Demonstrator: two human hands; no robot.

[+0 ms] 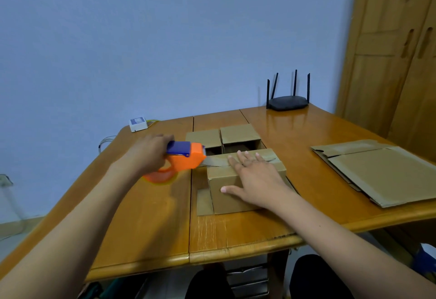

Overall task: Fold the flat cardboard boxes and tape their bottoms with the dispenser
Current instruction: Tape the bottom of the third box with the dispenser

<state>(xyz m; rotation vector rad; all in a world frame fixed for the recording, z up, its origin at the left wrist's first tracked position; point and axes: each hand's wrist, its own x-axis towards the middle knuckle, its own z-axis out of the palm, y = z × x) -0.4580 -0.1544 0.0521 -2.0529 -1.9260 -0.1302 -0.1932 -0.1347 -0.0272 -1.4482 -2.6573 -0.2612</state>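
Two hands: both worked at one box point(232, 194) near the table point(146, 216) middle.
Left hand point(147, 154): gripped the dispenser point(182, 159), just left of the box's top edge.
Tape point(213, 162): ran from dispenser onto the box top.
Right hand point(253, 180): lay flat, fingers straight, pressing the box top.
Far side: two folded boxes point(224, 138) stood just behind.
Right: flat boxes point(382, 171) lay well apart.
Room: bare tabletop lay left and near.

Head camera looks forward and down (wide-angle) over the table point(151, 223).
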